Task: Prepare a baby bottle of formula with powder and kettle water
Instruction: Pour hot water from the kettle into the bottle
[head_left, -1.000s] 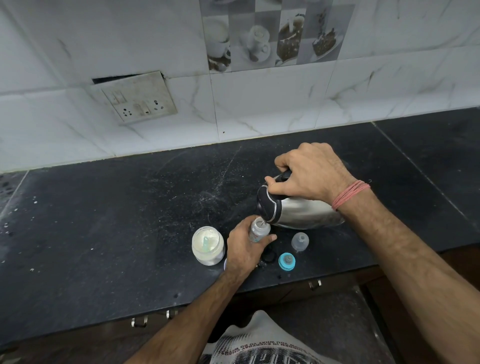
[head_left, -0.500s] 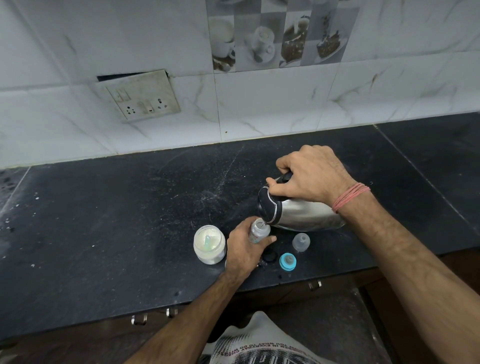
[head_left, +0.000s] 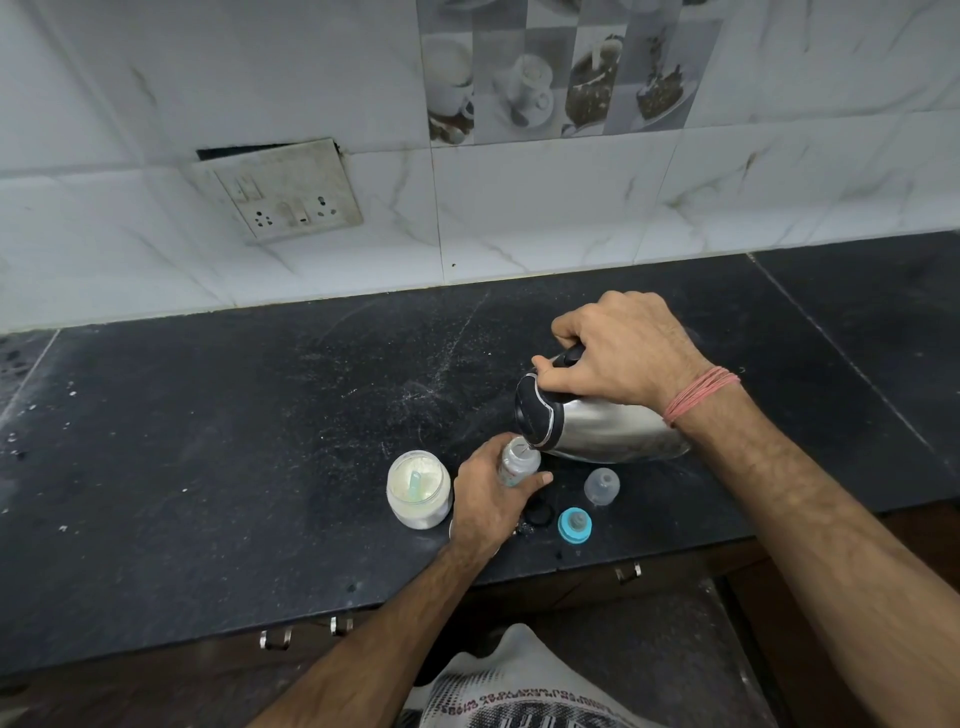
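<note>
My left hand (head_left: 491, 499) grips a small clear baby bottle (head_left: 517, 460) standing upright near the front of the black counter (head_left: 234, 441). My right hand (head_left: 621, 353) holds the black handle of a steel kettle (head_left: 597, 426), tipped far over to the left with its spout just above the bottle's open mouth; a thin stream of water runs in. An open jar of white powder (head_left: 418, 488) with a pale green scoop in it stands to the left of the bottle.
A clear bottle cap (head_left: 601, 486), a blue teat ring (head_left: 574, 525) and a black ring (head_left: 537, 514) lie on the counter right of my left hand. A socket plate (head_left: 283, 192) hangs on the tiled wall. Drawer handles show below the counter edge.
Both hands, the kettle and the bottle keep the same pose; only the camera view has shifted slightly.
</note>
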